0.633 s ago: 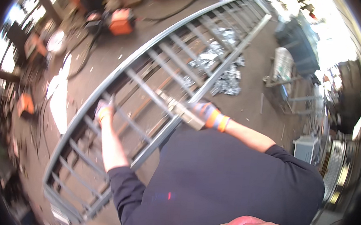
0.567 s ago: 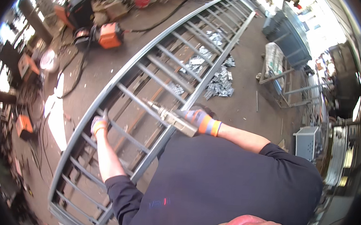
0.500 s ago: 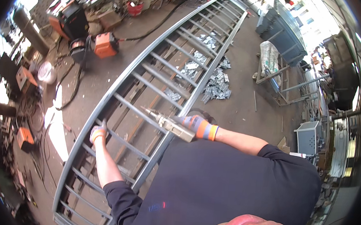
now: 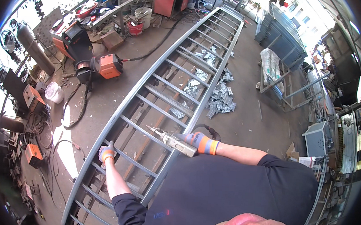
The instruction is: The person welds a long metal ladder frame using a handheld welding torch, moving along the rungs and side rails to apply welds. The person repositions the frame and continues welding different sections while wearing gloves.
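Presently: one ladder-shaped grey metal frame, lying lengthwise before the person, its near end running to the lower border of view. Progress: rungs already span rail to rail along the visible length; joints too small to judge as finished or unfinished, so what is left cannot be told. Right hand, gloved, at the frame's inner long edge: fingers clamped, it appears, on one pale power tool, its grip hidden; pointed tip over the frame, just beside a rung, contact uncertain. Left hand, gloved, at the outer long edge: fingers curled by a rung end; fingertips hidden, hold cannot be told. Farther, past the inner edge: loose heap of silvery metal pieces on the floor, seen also between rungs. Past the outer edge: one orange machine. Farthest: one red bucket.
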Demonstrator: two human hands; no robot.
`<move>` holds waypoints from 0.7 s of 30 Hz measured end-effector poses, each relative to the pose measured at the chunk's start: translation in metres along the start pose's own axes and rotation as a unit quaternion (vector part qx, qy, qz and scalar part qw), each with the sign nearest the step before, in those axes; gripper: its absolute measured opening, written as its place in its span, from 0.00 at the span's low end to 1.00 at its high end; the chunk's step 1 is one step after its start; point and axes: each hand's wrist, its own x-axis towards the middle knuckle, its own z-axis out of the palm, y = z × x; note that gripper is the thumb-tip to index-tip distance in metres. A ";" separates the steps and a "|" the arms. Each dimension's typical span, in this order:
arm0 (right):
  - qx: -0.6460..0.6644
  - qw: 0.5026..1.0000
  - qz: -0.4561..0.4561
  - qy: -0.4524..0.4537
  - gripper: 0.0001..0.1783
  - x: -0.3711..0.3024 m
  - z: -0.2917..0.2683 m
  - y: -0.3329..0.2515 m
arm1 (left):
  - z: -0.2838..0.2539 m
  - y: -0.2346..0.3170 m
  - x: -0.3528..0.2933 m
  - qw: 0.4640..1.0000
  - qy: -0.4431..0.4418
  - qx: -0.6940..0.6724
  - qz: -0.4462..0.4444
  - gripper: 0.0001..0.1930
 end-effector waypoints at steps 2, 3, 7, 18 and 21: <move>0.004 1.000 -0.012 0.003 0.47 0.000 -0.001 -0.002 | 0.002 0.001 -0.003 1.000 0.011 0.008 -0.008 0.43; 0.022 0.999 -0.021 0.010 0.47 0.001 -0.002 -0.003 | 0.002 0.000 -0.005 1.000 0.007 0.006 -0.009 0.45; 0.021 0.997 0.026 -0.066 0.53 0.000 -0.008 -0.011 | 0.010 -0.007 -0.026 0.996 0.030 -0.078 -0.028 0.48; 0.018 0.999 -0.032 -0.020 0.46 0.002 0.005 -0.014 | 0.192 -0.003 -0.109 0.867 0.147 -0.459 -0.123 0.43; -0.021 0.998 -0.007 -0.066 0.45 0.007 0.010 -0.016 | 0.189 0.002 -0.112 0.745 0.029 -0.642 -0.179 0.33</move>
